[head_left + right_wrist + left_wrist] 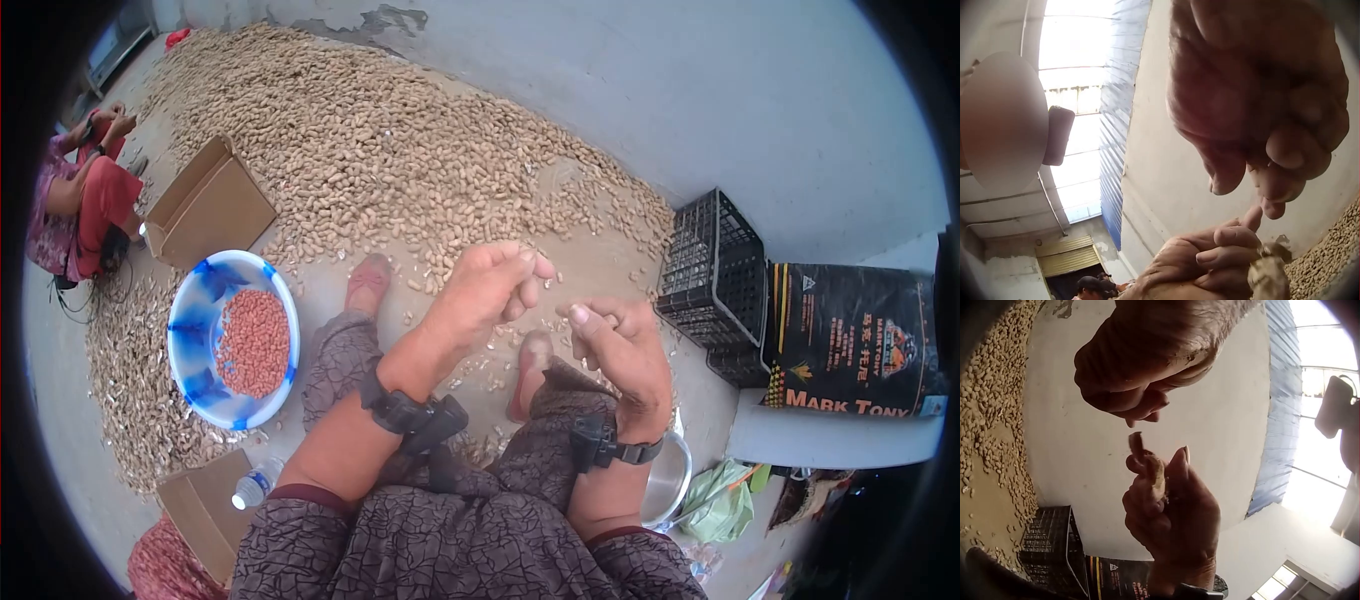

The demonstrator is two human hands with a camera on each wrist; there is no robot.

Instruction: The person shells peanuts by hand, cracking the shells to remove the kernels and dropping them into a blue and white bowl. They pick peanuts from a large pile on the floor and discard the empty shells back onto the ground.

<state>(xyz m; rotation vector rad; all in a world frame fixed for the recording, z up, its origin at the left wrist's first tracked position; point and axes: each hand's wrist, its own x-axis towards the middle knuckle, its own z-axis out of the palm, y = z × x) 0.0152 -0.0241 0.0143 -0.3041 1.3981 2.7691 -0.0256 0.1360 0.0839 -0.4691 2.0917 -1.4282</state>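
Note:
My right hand [628,350] pinches a cracked peanut pod [1156,476] between thumb and fingertips, with a darker piece [1137,445] sticking up from it. My left hand [484,290] is held just across from it, fingers curled in and thumb against the index finger. Beside those fingers, in the right wrist view, a pale peanut shell [1269,276] shows, partly cut off by the frame. Both hands are raised over the lap and floor. To the left stands a blue and white basin [190,365] with reddish shelled peanuts [255,345] in it.
A wide heap of unshelled peanuts [370,140] spreads along the wall. Cardboard boxes [215,215] and a plastic bottle [255,485] stand left; another person [85,205] sits beyond. Right are a black crate [712,255], a black sack [850,335] and a metal bowl [668,480].

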